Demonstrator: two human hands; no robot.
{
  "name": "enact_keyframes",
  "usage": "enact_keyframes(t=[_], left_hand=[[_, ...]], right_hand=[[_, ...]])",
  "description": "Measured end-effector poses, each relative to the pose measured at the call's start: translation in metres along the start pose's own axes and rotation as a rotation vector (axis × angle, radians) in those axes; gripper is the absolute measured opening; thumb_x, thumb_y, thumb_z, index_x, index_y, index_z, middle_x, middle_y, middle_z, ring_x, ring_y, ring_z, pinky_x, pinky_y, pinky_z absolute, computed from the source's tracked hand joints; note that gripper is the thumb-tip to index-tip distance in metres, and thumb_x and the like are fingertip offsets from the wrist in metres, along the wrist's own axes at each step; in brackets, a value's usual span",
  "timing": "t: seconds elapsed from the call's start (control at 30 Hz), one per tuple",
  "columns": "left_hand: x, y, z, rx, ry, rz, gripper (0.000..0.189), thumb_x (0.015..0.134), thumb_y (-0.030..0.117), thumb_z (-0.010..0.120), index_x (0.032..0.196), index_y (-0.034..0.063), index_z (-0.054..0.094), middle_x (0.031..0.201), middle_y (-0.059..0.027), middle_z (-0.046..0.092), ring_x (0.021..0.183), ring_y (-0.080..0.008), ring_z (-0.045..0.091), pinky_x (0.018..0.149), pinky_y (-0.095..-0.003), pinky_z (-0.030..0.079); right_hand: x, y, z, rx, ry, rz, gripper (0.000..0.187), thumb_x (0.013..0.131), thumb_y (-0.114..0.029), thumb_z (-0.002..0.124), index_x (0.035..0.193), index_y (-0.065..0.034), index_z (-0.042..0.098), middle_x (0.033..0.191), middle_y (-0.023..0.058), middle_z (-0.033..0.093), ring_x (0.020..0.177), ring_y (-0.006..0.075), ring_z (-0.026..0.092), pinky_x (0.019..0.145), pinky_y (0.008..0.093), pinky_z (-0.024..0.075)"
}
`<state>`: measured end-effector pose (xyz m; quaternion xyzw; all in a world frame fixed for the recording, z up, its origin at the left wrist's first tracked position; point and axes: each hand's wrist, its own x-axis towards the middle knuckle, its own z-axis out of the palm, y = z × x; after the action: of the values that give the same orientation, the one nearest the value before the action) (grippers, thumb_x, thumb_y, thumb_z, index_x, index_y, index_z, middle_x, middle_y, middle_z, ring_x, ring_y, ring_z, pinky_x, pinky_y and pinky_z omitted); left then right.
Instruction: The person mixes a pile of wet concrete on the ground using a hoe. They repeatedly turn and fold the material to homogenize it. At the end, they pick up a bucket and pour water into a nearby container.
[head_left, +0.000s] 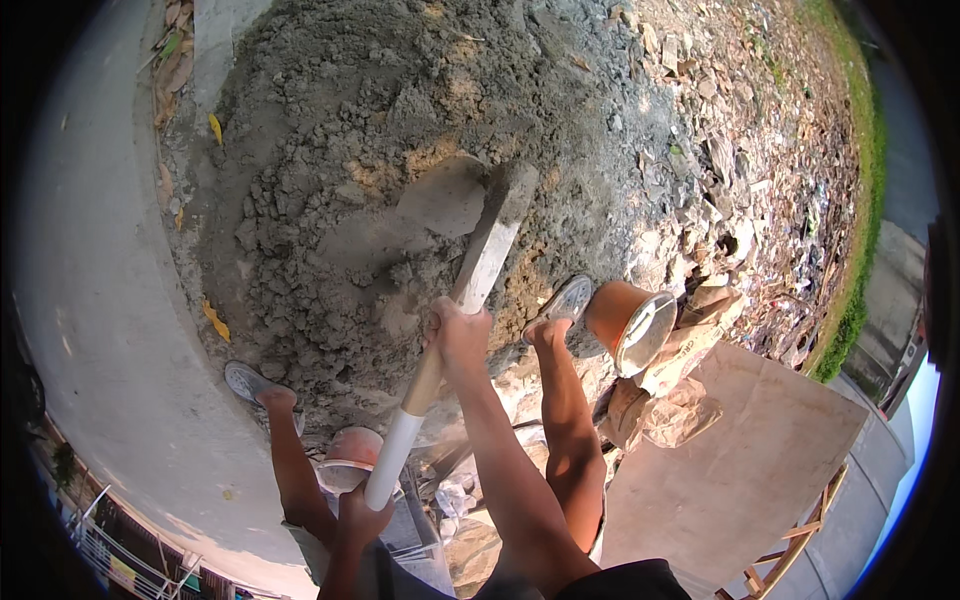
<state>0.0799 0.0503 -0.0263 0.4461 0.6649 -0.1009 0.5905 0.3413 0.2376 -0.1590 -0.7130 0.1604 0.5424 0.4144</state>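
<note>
Both my hands grip a long-handled hoe. My right hand (459, 337) wraps the middle of its wooden handle (480, 270), and my left hand (365, 517) holds the white-covered end nearer my body. The hoe's broad metal blade (442, 196) lies on a heap of grey, lumpy mortar or concrete mix (337, 135), its far edge partly hidden in the mix. Patches of tan sand show in the heap. My feet, in light footwear, stand apart at the near side of the heap.
An orange bucket (619, 319) tilts beside my right foot, near crumpled paper sacks (660, 412) and a flat board (735, 472). A reddish bucket (354, 450) stands between my legs. Concrete paving (105, 262) borders the left; leaf litter and debris (780, 187) spread right.
</note>
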Motion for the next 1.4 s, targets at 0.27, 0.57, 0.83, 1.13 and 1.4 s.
enact_keyframes(t=[0.27,0.57,0.83,1.13,1.4], left_hand=[[0.108,0.174,0.079,-0.118,-0.398,0.091,0.044,0.091,0.033,0.073,0.116,-0.0002,0.060,0.101,-0.0269,0.072,0.097,-0.0440,0.071,0.081,-0.0489,0.055],[-0.066,0.107,-0.037,0.089,-0.271,-0.317,0.053,0.091,0.037,0.072,0.119,-0.0063,0.058,0.086,-0.0271,0.072,0.080,-0.0437,0.073,0.074,-0.0490,0.058],[-0.084,-0.085,-0.207,0.418,-0.130,0.064,0.036,0.076,0.021,0.081,0.104,0.0093,0.062,0.086,-0.0143,0.071,0.081,-0.0382,0.071,0.072,-0.0489,0.056],[-0.095,-0.220,-0.231,0.559,0.012,0.190,0.022,0.068,0.015,0.080,0.078,0.0103,0.060,0.073,-0.0102,0.062,0.072,-0.0350,0.064,0.067,-0.0455,0.051],[-0.085,-0.015,-0.060,0.006,0.003,-0.290,0.027,0.078,0.021,0.075,0.094,0.0001,0.070,0.081,-0.0242,0.072,0.079,-0.0435,0.073,0.074,-0.0508,0.059]], right_hand=[[0.140,-0.179,-0.113,-0.105,0.127,-0.178,0.012,0.090,-0.011,0.062,0.081,-0.0080,0.053,0.069,0.0018,0.052,0.053,0.0118,0.051,0.047,0.0299,0.0477],[0.048,0.066,-0.057,-0.143,-0.010,0.279,0.010,0.090,-0.009,0.060,0.082,-0.0053,0.055,0.067,0.0044,0.051,0.051,0.0175,0.050,0.048,0.0344,0.0484],[-0.142,0.120,0.001,0.195,0.205,0.113,0.011,0.093,-0.011,0.063,0.089,-0.0041,0.056,0.080,0.0047,0.050,0.071,0.0179,0.053,0.064,0.0351,0.0495],[-0.308,0.129,0.003,0.279,-0.016,0.007,0.012,0.096,-0.013,0.057,0.097,-0.0145,0.045,0.074,0.0010,0.048,0.072,0.0182,0.053,0.076,0.0415,0.0511],[-0.010,0.091,0.078,-0.249,-0.177,0.353,0.012,0.086,-0.010,0.058,0.079,-0.0059,0.049,0.067,0.0046,0.045,0.052,0.0179,0.046,0.051,0.0395,0.0445]])
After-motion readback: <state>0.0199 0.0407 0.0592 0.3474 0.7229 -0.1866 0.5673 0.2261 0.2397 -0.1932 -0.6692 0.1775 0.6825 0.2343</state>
